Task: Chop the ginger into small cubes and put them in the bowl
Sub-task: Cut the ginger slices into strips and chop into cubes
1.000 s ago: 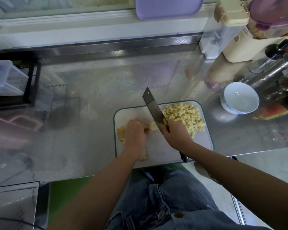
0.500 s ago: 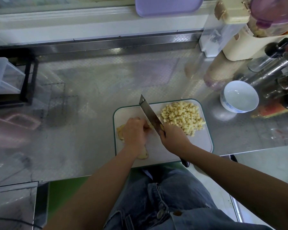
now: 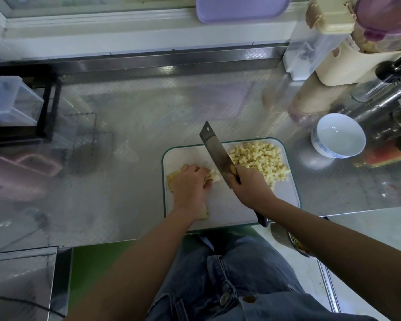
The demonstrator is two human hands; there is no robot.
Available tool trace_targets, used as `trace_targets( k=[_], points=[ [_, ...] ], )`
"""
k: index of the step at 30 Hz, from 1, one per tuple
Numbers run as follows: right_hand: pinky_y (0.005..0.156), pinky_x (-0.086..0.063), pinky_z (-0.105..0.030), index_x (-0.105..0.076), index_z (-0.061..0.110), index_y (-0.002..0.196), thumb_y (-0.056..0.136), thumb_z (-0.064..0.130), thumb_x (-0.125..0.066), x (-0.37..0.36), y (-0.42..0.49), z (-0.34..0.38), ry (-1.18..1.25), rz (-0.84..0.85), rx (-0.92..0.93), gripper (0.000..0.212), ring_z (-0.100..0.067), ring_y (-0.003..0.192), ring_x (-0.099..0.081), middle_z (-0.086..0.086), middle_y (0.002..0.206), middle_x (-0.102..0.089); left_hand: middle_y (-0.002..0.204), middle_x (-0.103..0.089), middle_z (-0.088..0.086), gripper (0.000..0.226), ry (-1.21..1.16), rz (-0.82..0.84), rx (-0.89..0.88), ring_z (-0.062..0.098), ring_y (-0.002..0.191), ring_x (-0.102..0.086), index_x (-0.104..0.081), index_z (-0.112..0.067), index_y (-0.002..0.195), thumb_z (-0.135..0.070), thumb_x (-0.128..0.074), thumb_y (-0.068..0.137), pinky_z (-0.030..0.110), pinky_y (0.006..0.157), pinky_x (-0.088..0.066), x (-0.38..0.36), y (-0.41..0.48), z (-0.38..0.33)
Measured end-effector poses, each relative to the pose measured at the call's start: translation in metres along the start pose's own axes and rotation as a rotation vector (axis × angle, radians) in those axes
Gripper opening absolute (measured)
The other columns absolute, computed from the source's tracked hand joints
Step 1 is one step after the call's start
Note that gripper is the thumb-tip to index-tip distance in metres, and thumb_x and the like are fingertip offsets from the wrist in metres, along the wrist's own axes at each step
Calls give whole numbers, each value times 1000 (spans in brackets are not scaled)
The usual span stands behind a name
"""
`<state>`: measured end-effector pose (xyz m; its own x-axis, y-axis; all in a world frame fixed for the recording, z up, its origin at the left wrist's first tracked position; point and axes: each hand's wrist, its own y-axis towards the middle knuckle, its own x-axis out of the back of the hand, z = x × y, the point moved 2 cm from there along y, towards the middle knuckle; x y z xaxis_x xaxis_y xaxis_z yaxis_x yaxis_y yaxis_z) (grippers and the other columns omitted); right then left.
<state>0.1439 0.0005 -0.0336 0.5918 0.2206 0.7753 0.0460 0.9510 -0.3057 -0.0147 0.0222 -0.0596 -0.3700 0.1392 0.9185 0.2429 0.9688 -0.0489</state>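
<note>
Resting on the steel desk, a white cutting board with a green rim is seen near the desk's near edge.

Left hand: fingers curled, pressed down on a piece of ginger at the left side of the board. Pale cut strips stick out at the fingertips, just beside the blade. A second, uncut lump shows at the near side of the left wrist.

Right hand: clenched round the handle of a knife. The blade is held at a slant, its tip pointing far and left, its heel at the hand. The black end of the handle juts out past the near edge of the board. Whether the edge touches the board cannot be told.

Ginger cubes: heaped on the far right part of the board, right of the blade, with a few loose ones at the edge of the heap.

Bowl: white with a blue pattern, upright on the desk, right of the board's far corner and apart from it. Only its white inside is seen.

Noted besides: bottles and containers crowded at the far right, a black rack at the far left, a purple tray at the far edge, and blue jeans below the desk.
</note>
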Motion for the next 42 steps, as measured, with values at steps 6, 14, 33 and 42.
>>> trace_targets(
  k=[6, 14, 33, 42],
  points=[
    [54, -35, -30, -46, 14, 78, 97, 24, -45, -3, -6, 4, -108, 66, 23, 21, -24, 60, -51, -5, 66, -53, 89, -68, -1, 11, -7, -14, 32, 18, 90, -54, -76, -21, 88, -24, -65, 86, 30, 64, -38, -2, 1, -1],
    [57, -37, -31, -46, 12, 84, 98, 25, -43, -23, -7, 3, -118, 88, -42, 20, -27, 65, -52, -10, 74, -54, 90, -65, -5, 19, 64, 13, 52, 14, 89, -49, -74, -23, 89, -27, -55, 90, 26, 61, -22, -5, 2, -3],
    [49, -31, -30, -51, 12, 79, 97, 23, -48, -19, -4, 10, -6, 26, 28, 21, -19, 54, -48, -2, 61, -51, 93, -66, 3, 20, 9, -10, -1, 22, 98, -50, -69, -14, 95, -27, -69, 81, 31, 74, -41, 0, -4, 4],
    [58, -45, -35, -52, 8, 93, 100, 25, -41, -30, 2, 20, -95, 77, -17, 21, -27, 67, -56, -12, 78, -59, 86, -65, -2, 16, 75, 28, 54, 17, 98, -46, -70, -19, 92, -30, -61, 83, 28, 68, -37, -3, -1, 5]
  ],
)
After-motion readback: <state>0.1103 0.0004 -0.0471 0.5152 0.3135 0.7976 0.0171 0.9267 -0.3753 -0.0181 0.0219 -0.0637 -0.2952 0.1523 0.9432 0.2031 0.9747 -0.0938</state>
